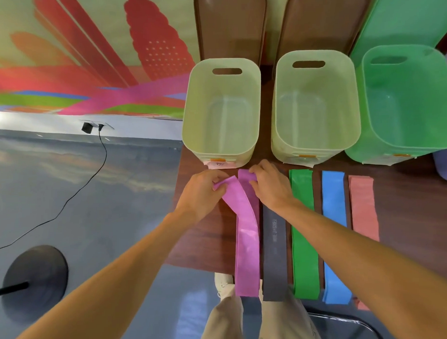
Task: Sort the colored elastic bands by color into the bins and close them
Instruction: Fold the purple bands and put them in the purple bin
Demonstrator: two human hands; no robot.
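Together, left hand (201,193) and right hand (270,185) pinch the pink band's (246,244) far ends, fingers curled.

The left arm (107,272) and right arm (359,253) are bare from the wrist to the frame's edge, as are the left hand (201,193) and right hand (271,186). Below them show khaki trousers (222,324), loose and creased, and one cream lace-up shoe (223,283).

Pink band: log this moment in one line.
left hand: grips pink band | right hand: grips pink band | bins: empty, unlidded
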